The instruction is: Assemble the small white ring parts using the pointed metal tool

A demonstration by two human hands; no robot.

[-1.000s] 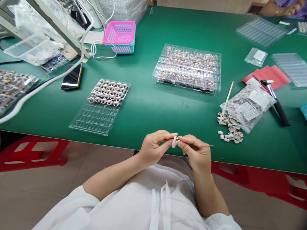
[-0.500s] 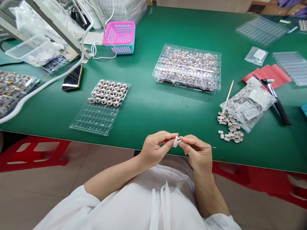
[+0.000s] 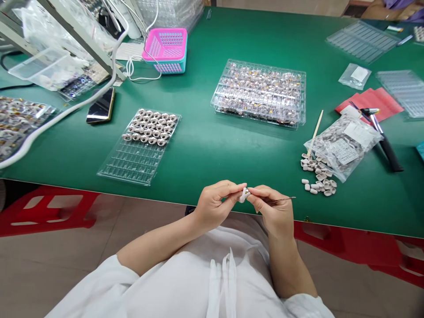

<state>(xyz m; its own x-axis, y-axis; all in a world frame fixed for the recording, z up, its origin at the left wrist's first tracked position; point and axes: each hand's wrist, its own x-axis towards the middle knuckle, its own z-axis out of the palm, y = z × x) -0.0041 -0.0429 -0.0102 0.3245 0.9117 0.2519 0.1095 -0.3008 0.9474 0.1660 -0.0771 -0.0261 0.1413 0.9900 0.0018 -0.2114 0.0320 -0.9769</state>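
Observation:
At the near table edge, my left hand (image 3: 218, 201) pinches a small whitish earbud-like shell (image 3: 244, 194) between thumb and fingertips. A gold-coloured bit shows on the shell's right side. My right hand (image 3: 272, 206) closes in from the other side, its thumb and forefinger at the shell. A thin dark metal tool (image 3: 286, 199) lies in the right hand and sticks out to the right; its working end is hidden by the fingers. To the left, similar shells (image 3: 152, 126) fill the upper rows of a clear plastic tray (image 3: 127, 165).
Filled clear trays (image 3: 258, 95) are stacked mid-table. Loose beige pieces (image 3: 319, 176) lie beside a plastic bag (image 3: 344, 141), a wooden stick (image 3: 316, 132) and a black-handled tool (image 3: 387, 148). A phone (image 3: 101, 106), a pink basket (image 3: 165, 51) and a white cable (image 3: 76, 106) are left.
The thin tool's outer end has tipped slightly upward. Both hands stay together around the shell, almost unmoved.

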